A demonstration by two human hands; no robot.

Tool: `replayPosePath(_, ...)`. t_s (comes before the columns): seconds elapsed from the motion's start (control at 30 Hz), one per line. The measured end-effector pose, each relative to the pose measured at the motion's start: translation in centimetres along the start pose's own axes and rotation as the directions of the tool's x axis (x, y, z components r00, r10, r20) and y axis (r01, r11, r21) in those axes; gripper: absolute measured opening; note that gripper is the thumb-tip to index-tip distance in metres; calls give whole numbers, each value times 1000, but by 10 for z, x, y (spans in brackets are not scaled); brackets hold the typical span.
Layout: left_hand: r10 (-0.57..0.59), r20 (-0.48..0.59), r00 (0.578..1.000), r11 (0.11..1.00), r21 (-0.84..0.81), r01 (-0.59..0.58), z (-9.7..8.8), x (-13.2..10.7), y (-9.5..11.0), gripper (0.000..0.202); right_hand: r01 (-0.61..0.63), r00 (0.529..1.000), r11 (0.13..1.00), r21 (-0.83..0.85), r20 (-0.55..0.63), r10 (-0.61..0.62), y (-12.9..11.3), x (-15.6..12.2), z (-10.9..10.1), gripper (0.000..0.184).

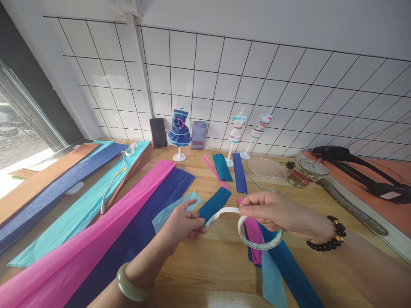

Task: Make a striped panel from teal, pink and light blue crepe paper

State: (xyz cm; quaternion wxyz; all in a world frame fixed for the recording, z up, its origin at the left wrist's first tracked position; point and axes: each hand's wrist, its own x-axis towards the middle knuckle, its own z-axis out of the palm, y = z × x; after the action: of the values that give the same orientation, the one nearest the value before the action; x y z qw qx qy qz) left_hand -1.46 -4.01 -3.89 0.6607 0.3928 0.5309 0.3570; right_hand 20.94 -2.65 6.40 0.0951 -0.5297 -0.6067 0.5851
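My right hand (272,211) holds a roll of white tape (260,239) with its fingers closed on the rim, just above the wooden table (208,265). My left hand (183,224) pinches the loose end of the tape strip (221,214) pulled off the roll. A teal paper piece (214,204) lies right behind the strip, and a light blue piece (175,210) lies by my left hand. Under the roll lie pink, blue and light blue paper strips (272,265).
Long crepe paper sheets in pink (90,244), dark blue, teal and brown cover the left side. Three small dress mannequins (179,130) and a phone (158,132) stand by the grid wall. A clear lid (266,170), a glass jar (306,172) and a black strap (353,164) sit at the right.
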Motion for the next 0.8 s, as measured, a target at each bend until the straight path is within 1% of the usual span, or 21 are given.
replayPosePath(0.1, 16, -23, 1000, 999, 40, -15, -2, 1, 1, 73, -26, 999, 991, -130, -26, 22, -1, -3, 3, 34)
replayPosePath(0.2, 25, -18, 1000, 992, 122, -22, -7, -1, 4, 66, 1, 998, 950, -311, -62, -22, 1, -5, 4, 32)
replayPosePath(0.3, 44, -16, 999, 976, 216, -39, -13, -3, 9, 63, 26, 997, 911, -411, -52, -52, 7, -6, 4, 30)
replayPosePath(0.4, 42, -29, 999, 954, 297, -32, -17, -4, 11, 67, 4, 999, 901, -433, -36, -22, 11, -5, 3, 30)
replayPosePath(0.53, 14, 1, 1000, 931, 365, -14, -17, -3, 8, 69, -25, 999, 912, -410, -45, 7, 13, -5, 6, 28)
replayPosePath(0.67, -5, 16, 1000, 915, 405, -2, -16, -5, 6, 73, 13, 999, 931, -364, -29, -25, 10, -7, 11, 28)
replayPosePath(0.8, -47, 27, 999, 915, 401, 32, -13, -8, 9, 70, 36, 999, 947, -318, 1, -38, 2, -14, 17, 31)
